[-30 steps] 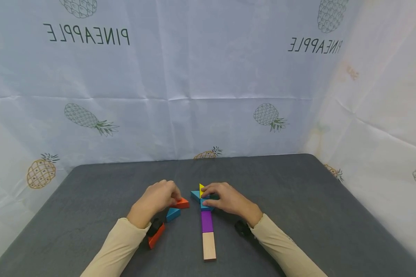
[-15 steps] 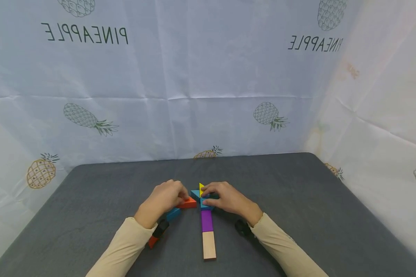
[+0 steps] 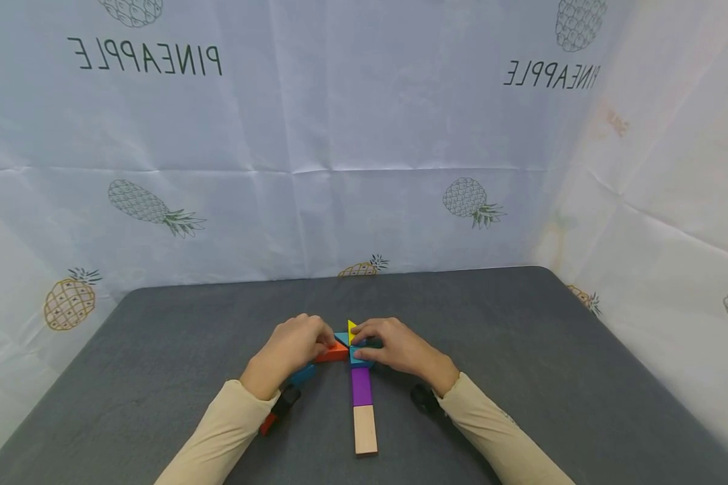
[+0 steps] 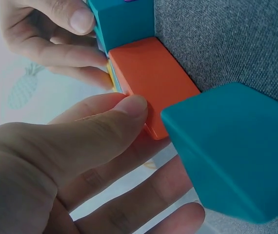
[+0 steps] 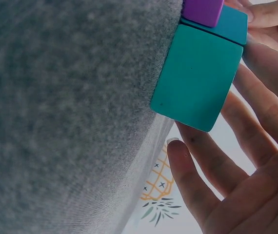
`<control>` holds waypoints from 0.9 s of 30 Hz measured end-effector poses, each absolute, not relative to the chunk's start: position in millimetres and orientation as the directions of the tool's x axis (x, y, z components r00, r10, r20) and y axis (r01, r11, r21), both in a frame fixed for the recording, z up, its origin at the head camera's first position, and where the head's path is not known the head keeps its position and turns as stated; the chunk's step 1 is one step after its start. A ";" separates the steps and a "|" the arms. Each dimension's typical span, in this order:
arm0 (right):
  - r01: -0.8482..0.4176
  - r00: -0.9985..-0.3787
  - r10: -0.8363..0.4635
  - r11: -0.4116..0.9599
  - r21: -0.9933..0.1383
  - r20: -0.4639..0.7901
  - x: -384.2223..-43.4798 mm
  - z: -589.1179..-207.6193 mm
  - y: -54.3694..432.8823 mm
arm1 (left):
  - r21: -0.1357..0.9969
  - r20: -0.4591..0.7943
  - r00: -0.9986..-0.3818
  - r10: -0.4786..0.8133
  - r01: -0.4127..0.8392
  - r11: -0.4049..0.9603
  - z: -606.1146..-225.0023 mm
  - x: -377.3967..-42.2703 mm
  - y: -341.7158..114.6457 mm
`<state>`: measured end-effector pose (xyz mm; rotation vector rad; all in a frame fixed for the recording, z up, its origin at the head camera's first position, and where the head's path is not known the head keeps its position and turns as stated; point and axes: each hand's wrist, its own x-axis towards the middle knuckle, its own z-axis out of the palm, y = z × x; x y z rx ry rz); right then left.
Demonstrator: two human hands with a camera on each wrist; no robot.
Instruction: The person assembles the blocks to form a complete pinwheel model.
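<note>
Dark table (image 3: 491, 316) — pale pineapple-print cloth (image 3: 376, 108) behind.

Dark grey table (image 3: 461, 303), rounded far corners, across the lower head view. Column at lower centre, bottom upward: plain wood block (image 3: 365, 430), purple block (image 3: 360, 386) touching it, blue block (image 3: 357, 359), yellow block (image 3: 351, 327). Orange block (image 3: 334, 353) just left of column. Lower left: blue wedge (image 3: 304, 373), then red block (image 3: 267, 424), partly hidden.

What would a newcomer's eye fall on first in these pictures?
Probably the line of bright blocks near the middle of the dark table, with a pale wooden block at its near end. Next comes an orange block, pinched in the left grip beside that line. Behind the table hangs a pale cloth with mirrored PINEAPPLE lettering.
</note>
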<state>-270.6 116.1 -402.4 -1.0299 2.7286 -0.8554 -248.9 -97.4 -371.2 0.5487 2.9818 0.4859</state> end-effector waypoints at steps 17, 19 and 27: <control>-0.587 -0.764 -0.636 0.618 -0.522 0.105 -271.5 -403.5 116.1 | 0.295 -0.029 -0.938 0.345 0.322 0.899 -371.3 -250.0 -95.1; -0.584 -0.765 -0.635 0.620 -0.523 0.101 -271.1 -402.8 115.8 | 0.295 -0.034 -0.938 0.346 0.321 0.900 -371.0 -250.8 -95.0; -0.582 -0.767 -0.634 0.620 -0.527 0.101 -270.8 -402.6 115.5 | 0.288 -0.047 -0.939 0.342 0.315 0.905 -371.1 -254.1 -95.3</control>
